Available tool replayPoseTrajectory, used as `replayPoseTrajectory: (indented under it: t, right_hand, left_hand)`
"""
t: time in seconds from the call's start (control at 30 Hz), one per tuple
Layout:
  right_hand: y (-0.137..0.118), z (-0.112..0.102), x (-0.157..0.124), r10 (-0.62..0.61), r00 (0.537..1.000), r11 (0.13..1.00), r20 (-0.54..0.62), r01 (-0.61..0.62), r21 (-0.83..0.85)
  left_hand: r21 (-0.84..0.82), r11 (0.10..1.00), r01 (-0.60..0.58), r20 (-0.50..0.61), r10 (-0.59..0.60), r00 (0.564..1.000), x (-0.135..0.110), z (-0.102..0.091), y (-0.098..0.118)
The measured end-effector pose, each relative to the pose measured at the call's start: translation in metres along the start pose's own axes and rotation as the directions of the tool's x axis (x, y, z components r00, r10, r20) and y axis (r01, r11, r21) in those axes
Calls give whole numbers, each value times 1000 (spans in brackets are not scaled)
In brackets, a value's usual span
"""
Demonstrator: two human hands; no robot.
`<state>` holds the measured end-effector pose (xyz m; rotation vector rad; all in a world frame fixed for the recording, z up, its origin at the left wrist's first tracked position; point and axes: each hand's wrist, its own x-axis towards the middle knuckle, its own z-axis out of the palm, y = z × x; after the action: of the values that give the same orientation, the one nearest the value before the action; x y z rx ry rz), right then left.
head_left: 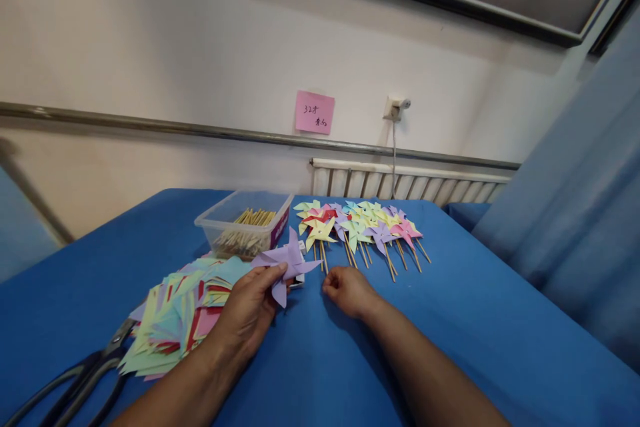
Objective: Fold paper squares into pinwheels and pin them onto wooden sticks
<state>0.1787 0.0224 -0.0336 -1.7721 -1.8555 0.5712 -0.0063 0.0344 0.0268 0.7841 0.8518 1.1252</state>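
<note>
A folded purple paper pinwheel (pixel 287 260) is held up by my left hand (pixel 255 303), its thumb pressed near the pinwheel's centre. No stick shows on this pinwheel. My right hand (pixel 349 288) is just to the right, apart from the pinwheel, with its fingers curled closed; whatever may be pinched in them is too small to make out. Behind the pinwheel, a small white box (pixel 300 278) is partly hidden. Beyond my right hand lie several finished pinwheels (pixel 357 230) on wooden sticks, in pink, yellow, purple, green and red.
A clear plastic tub (pixel 213 225) of short wooden sticks (pixel 253 217) stands at the back left. Cut coloured paper (pixel 175 317) is heaped beside my left forearm. Large scissors (pixel 103 363) lie at the front left of the blue table (pixel 465 320). A radiator (pixel 370 181) runs behind.
</note>
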Motion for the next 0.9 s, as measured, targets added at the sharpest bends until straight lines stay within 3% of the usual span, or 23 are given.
replayPoseTrajectory:
  t: [0.2,0.37,0.7,0.9]
  right_hand:
    - [-42,17,-15,-161,987,985,-6,161,-55]
    - [-61,29,-19,-202,977,959,63,211,-188]
    - [-51,23,-35,-210,976,888,56,214,-406]
    - [-39,12,-46,-178,981,923,75,193,-333]
  left_hand:
    - [-37,999,-20,5,20,1000,0,0,2]
    - [-51,999,5,36,-3,999,-3,0,-1]
    - [118,993,-16,79,6,997,-6,2,-14]
    - [332,942,-44,-19,54,998,-4,-2,-34]
